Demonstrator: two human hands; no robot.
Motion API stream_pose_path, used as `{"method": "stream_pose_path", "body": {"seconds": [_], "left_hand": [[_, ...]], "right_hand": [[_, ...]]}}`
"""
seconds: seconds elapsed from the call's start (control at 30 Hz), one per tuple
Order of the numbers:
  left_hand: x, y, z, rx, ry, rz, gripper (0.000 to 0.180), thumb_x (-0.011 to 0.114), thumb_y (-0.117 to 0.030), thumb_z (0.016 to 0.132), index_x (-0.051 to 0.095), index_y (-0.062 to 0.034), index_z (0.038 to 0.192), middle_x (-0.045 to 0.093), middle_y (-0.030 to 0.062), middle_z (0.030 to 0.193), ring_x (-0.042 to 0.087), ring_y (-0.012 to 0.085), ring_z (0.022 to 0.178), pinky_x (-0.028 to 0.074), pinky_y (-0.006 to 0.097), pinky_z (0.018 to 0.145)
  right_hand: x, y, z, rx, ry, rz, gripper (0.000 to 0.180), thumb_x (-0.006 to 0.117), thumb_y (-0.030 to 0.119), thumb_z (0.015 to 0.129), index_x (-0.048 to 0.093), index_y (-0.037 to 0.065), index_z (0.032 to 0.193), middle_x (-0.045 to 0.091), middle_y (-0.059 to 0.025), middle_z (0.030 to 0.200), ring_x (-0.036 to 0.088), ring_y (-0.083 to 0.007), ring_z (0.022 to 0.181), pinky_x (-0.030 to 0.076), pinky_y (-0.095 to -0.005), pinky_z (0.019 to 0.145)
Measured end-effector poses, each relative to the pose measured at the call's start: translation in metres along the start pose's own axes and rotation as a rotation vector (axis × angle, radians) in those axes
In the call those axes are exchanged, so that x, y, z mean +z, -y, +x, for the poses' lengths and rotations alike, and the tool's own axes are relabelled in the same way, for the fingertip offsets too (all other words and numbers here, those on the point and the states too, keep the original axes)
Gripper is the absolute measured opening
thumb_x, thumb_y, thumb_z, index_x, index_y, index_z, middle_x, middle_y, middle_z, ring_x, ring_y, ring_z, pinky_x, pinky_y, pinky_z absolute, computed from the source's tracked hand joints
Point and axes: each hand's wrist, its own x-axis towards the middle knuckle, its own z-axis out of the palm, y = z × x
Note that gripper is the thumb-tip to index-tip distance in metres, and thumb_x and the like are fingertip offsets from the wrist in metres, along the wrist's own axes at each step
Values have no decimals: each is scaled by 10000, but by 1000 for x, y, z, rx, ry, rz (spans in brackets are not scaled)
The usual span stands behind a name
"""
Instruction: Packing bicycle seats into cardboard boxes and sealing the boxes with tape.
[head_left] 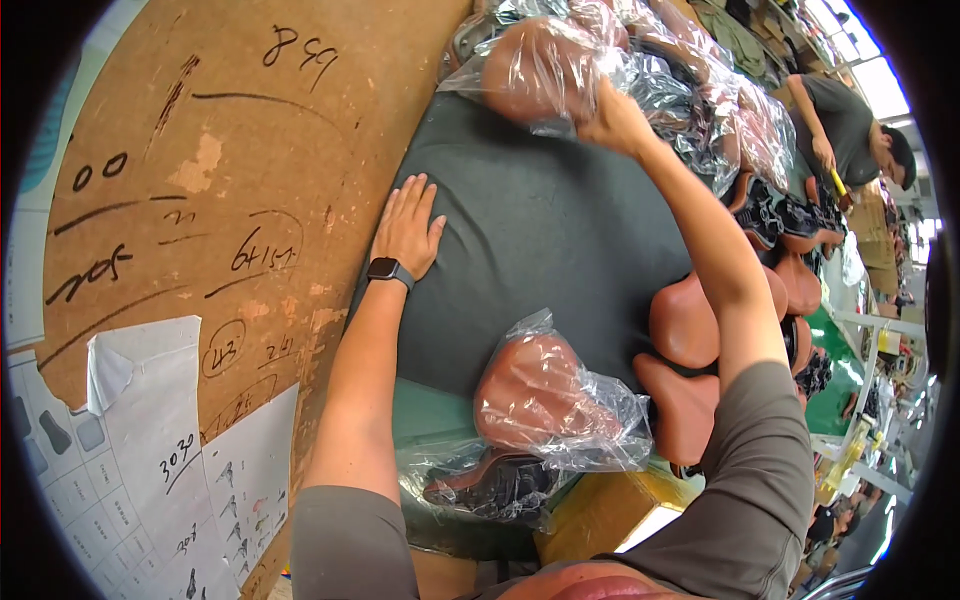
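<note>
At the far end of the dark mat (530, 220), my right hand (612, 118) grips a brown bicycle saddle (540, 72) in a clear plastic bag; its fingers are partly hidden by plastic. My left hand (408, 228) lies flat with fingers spread on the mat's left edge, holding nothing, a dark watch on its wrist. Nearer me on the mat lies another bagged saddle (530, 390), and below it a bagged saddle with its black underside (490, 485) showing. Unbagged brown saddles (686, 320) sit along the right side, near my right arm.
A wooden board (330, 130) with black handwriting and paper sheets (150, 420) stands along the left. Several bagged saddles (750, 140) pile up at the far right. A cardboard box (610, 510) is close to my body. Another person (845, 125) works at the far right.
</note>
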Motion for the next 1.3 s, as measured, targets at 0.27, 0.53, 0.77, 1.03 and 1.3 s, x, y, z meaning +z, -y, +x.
{"method": "stream_pose_path", "body": {"seconds": [0.27, 0.53, 0.77, 1.03, 1.3], "left_hand": [[8, 11, 0, -71, -116, -89, 488, 537, -206, 1170, 547, 19, 1602, 528, 195, 1721, 447, 378, 1631, 355, 512, 1360], [19, -11, 25, -24, -76, -95, 477, 527, -225, 1173, 566, 14, 1583, 531, 190, 1720, 447, 376, 1632, 348, 510, 1362], [13, 14, 4, -88, -87, -115, 438, 522, -167, 1167, 591, 9, 1561, 544, 185, 1712, 455, 368, 1629, 351, 505, 1361], [20, -13, 28, -30, -82, -110, 418, 534, -128, 1150, 604, 7, 1540, 550, 179, 1707, 458, 364, 1628, 363, 498, 1357], [9, -3, 16, -74, -90, -85, 415, 546, -131, 1140, 612, 12, 1524, 551, 173, 1705, 468, 371, 1615, 369, 497, 1355]], "right_hand": [[-44, 61, -49, -444, 968, 258, 643, 900, 402, 938, 733, 13, 1423, 796, -226, 1301, 763, -352, 1178, 582, -453, 1079], [39, 87, 106, -268, -320, -333, 1093, 762, 736, 922, 434, -37, 1621, 777, -247, 1236, 683, -407, 1323, 374, -596, 1287], [-4, 141, -77, -650, 465, -175, 768, 831, 563, 921, 664, -58, 1342, 825, -220, 936, 820, -423, 885, 547, -586, 1034], [10, -90, 83, -264, -797, 97, 1189, 934, 516, 848, 350, -80, 1695, 573, -364, 1612, 575, -506, 1496, 473, -550, 1256], [13, -70, 85, 310, -298, -260, 1146, 862, 246, 866, 209, 114, 1799, 730, -333, 1332, 782, -512, 1131, 635, -576, 992]]}}
